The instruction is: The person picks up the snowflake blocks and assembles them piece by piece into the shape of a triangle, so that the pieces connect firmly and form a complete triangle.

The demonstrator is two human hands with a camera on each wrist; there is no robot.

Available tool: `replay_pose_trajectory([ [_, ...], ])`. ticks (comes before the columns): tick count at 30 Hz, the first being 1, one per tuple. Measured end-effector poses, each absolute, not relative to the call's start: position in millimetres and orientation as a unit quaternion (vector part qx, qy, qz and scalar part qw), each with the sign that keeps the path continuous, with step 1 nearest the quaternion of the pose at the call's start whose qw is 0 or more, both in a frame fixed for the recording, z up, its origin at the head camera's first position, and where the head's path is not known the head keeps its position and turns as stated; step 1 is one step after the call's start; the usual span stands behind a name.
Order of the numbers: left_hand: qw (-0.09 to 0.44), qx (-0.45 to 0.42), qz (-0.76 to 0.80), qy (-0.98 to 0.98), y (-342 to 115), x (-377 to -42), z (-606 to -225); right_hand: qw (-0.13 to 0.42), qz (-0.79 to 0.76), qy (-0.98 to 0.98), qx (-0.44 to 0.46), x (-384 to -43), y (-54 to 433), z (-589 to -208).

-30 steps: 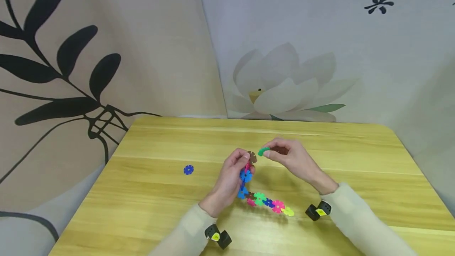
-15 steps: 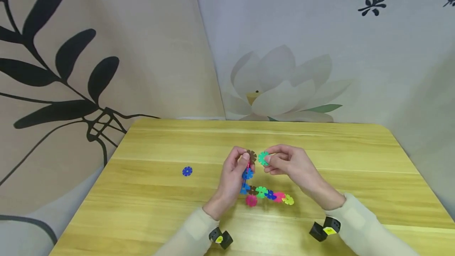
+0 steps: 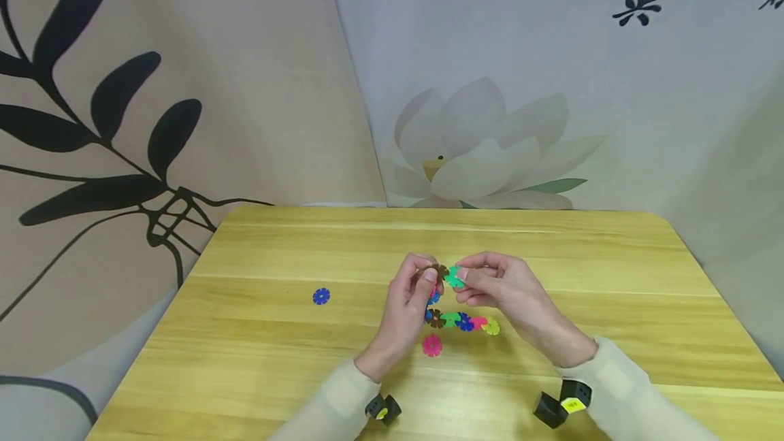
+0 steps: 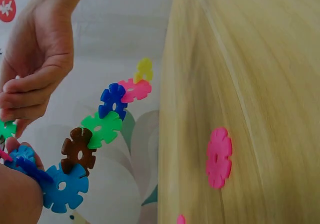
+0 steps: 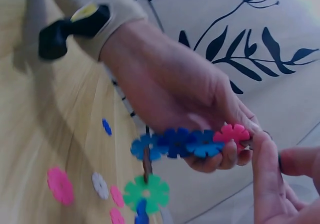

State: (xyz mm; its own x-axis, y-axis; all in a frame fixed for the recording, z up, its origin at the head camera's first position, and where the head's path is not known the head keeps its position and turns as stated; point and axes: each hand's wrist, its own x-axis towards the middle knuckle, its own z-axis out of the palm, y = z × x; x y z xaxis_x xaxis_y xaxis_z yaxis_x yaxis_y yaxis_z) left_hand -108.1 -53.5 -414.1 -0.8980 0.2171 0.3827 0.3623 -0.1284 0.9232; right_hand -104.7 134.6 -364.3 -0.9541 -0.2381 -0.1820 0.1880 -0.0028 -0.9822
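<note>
My left hand [image 3: 404, 312] grips one end of a chain of interlocking plastic flower discs, with a brown disc [image 3: 438, 271] at its fingertips. Between the thumb and fingers of my right hand [image 3: 514, 298] is a green disc [image 3: 454, 278], its edge meeting the brown disc; whether the slots are joined I cannot tell. In the right wrist view a pink disc [image 5: 232, 134] and several blue discs [image 5: 177, 143] run along the left palm. Past a light blue disc [image 4: 65, 189], the chain bends through brown [image 4: 79, 151], green [image 4: 102, 129], dark blue and pink to a yellow disc [image 4: 144, 70].
A loose pink disc [image 3: 431, 345] lies on the wooden table [image 3: 245, 359] below the chain, and a dark blue disc [image 3: 321, 296] lies to the left. The right wrist view also shows a whitish disc [image 5: 100, 185] and smaller-looking pink discs [image 5: 116, 196]. Printed fabric hangs behind.
The right hand has turned the green disc flat and brought it left against the brown one. The left hand has shifted slightly right, and the chain's free end has swung up, away from the loose pink disc.
</note>
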Motion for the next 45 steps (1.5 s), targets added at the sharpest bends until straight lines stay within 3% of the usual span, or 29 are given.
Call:
replay_pose_trajectory([
  [15,0.109,-0.25,-0.699,-0.661,-47.6,-111.0,-418.6,0.175,-0.785,0.593,0.024,-102.2,124.3,-358.7],
  [28,0.044,-0.13,-0.701,-0.7,-61.1,-108.4,-409.6,0.18,-0.725,0.665,-0.014,-111.3,131.7,-367.3],
  [35,0.053,-0.089,-0.729,-0.677,-67.2,-108.1,-411.0,0.156,-0.659,0.733,-0.069,-109.7,135.5,-364.8],
  [45,0.056,-0.097,-0.726,-0.679,-69.7,-108.5,-417.4,0.166,-0.711,0.682,-0.046,-111.4,132.0,-364.3],
])
